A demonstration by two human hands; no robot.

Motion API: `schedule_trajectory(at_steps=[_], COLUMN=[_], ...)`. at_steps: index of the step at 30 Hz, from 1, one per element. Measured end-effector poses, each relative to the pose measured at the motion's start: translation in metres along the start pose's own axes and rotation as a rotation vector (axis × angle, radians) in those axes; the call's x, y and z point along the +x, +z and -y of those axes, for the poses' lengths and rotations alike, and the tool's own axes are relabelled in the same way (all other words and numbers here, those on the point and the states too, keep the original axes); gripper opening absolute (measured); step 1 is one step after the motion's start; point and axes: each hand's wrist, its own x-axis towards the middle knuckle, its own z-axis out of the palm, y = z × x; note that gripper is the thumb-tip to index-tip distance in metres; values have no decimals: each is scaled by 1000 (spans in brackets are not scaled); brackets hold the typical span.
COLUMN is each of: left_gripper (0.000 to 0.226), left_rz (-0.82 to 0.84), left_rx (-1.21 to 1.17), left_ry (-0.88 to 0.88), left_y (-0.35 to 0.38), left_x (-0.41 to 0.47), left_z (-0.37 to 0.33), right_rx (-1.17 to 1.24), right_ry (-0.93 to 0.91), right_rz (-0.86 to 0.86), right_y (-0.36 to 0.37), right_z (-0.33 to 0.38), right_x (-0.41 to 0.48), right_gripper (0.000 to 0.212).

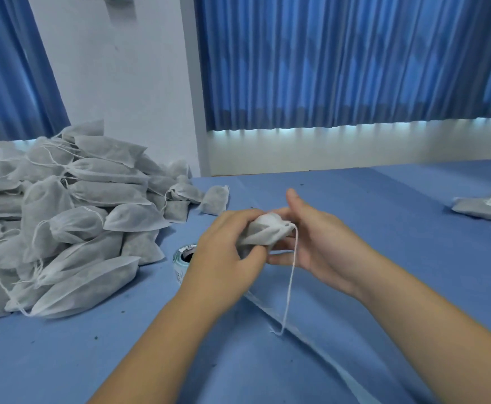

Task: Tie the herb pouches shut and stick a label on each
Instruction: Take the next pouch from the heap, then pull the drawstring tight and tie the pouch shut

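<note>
Left hand (226,252) curls round a pouch (263,231) above the bench (384,258); right hand (317,240) cups it, fingers loosely spread.

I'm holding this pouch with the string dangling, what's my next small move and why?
Probably catch the loose string with the right hand and pull it taut: the left hand grips the pouch, but its string hangs slack toward the table, not yet knotted.
</note>
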Motion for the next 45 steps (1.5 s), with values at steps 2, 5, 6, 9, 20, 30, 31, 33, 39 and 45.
schedule_trajectory(at_steps=[2, 5, 6, 9, 20, 30, 31, 33, 39, 45], left_gripper=[39, 60, 65, 61, 41, 28, 28, 24, 37, 26], left_rz=[-58, -27, 2, 106, 296, 395, 405, 426, 505, 419], left_rx=[56, 99, 118, 145, -33, -498, -531, -647, -849, -1049], left_ry=[-52, -70, -41, 66, 7, -426, -443, -478, -589, -490], left_y=[-2, -5, -5, -6, -18, -11, -11, -11, -12, -14], left_x=[1, 1, 1, -1, -3, -5, -4, -4, -4, -4], left_z=[0, 0, 0, -2, -14, -29, -32, -35, -37, -38], right_rx=[-194, -419, -406, -350, 190, -136, -157, -186, -194, -296], right_ry=[-19, -164, -179, -147, 68, -121, -142, -177, -272, -303], right_rz=[46, -55, -116, -160, 178, 83, 70, 43, -39, -125], right_y=[2, 5, 4, -3, -20, -20, -19, -19, -20, -14], right_z=[1, -6, -9, -8, 17, 14, 13, 13, 10, 2], right_x=[-9, -20, -22, -29, -44, -45, -45, -44, -42, -41], right_gripper=[57, 22, 22, 28, 19, 15, 15, 14, 15, 23])
